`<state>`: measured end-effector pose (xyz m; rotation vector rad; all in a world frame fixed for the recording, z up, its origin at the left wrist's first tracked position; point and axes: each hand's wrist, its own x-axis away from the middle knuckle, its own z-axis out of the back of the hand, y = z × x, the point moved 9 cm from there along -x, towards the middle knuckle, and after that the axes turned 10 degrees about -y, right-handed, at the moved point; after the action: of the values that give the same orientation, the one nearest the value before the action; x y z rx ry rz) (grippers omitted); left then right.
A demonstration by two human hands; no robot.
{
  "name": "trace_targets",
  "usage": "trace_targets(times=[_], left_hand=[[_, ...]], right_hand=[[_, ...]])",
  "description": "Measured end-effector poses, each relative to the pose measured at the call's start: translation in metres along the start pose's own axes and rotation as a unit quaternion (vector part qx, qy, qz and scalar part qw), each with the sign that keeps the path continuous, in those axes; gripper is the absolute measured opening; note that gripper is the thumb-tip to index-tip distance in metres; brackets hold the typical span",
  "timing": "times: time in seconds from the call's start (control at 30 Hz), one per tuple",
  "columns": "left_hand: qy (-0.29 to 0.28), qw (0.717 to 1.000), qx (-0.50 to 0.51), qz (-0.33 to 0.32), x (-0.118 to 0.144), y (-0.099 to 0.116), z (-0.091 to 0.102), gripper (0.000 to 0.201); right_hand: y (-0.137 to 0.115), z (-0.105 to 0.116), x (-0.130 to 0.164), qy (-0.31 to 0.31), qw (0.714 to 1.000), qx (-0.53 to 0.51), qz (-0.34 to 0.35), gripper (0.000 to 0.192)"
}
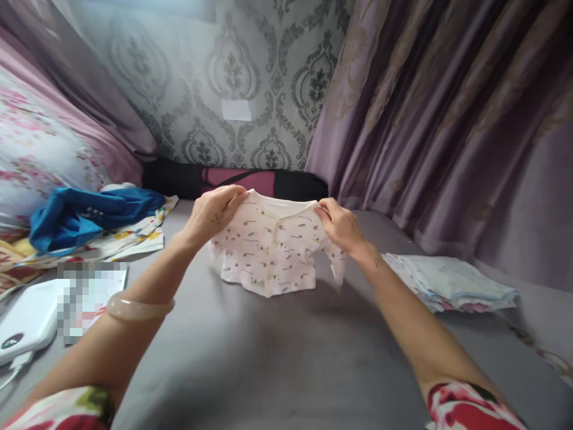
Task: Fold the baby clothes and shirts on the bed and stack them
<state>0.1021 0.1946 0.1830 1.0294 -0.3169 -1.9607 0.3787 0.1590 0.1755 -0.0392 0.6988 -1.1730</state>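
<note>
A small white baby shirt (268,254) with a tiny coloured print hangs spread between my hands, its front toward me. My left hand (217,212) pinches the left shoulder beside the neckline. At the other shoulder, my right hand (341,226) grips the fabric between thumb and fingers. Both sleeves droop at the sides, and the lower hem is near the grey sheet (250,364); whether it touches, I cannot tell.
A stack of folded clothes (452,280) lies at the right. At the left are a blue garment (71,218), patterned cloth (143,239) and a white power bank (31,316) with a cable. A black and maroon roll (242,179) rests along the wall, beside curtains (430,119).
</note>
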Motion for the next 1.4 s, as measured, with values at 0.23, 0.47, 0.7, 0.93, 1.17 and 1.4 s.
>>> trace_targets(times=[0.23,0.47,0.7,0.93,1.17,1.4], left_hand=[[0.101,0.993,0.021,-0.062,0.006,0.056,0.061,0.028],[0.011,0.997,0.069,-0.019,-0.002,0.040,0.041,0.032],[0.023,0.998,0.031,-0.040,-0.010,0.054,0.041,0.031],[-0.118,0.981,0.149,0.048,-0.014,0.038,0.016,0.039],[-0.052,0.971,0.233,0.033,-0.022,0.028,0.023,0.041],[-0.094,0.937,0.320,0.104,-0.029,0.022,0.004,0.049]], right_hand=[[-0.036,0.070,0.005,0.082,0.995,0.014,0.057,0.031],[-0.033,0.054,0.003,-0.010,0.996,-0.030,0.084,0.033],[-0.035,0.060,-0.003,-0.002,0.997,0.012,0.081,0.033],[-0.035,0.053,-0.009,-0.034,0.995,0.004,0.098,0.029],[-0.026,0.057,-0.016,0.012,0.996,0.014,0.091,0.030],[-0.026,0.043,-0.028,-0.046,0.994,-0.039,0.096,0.028]])
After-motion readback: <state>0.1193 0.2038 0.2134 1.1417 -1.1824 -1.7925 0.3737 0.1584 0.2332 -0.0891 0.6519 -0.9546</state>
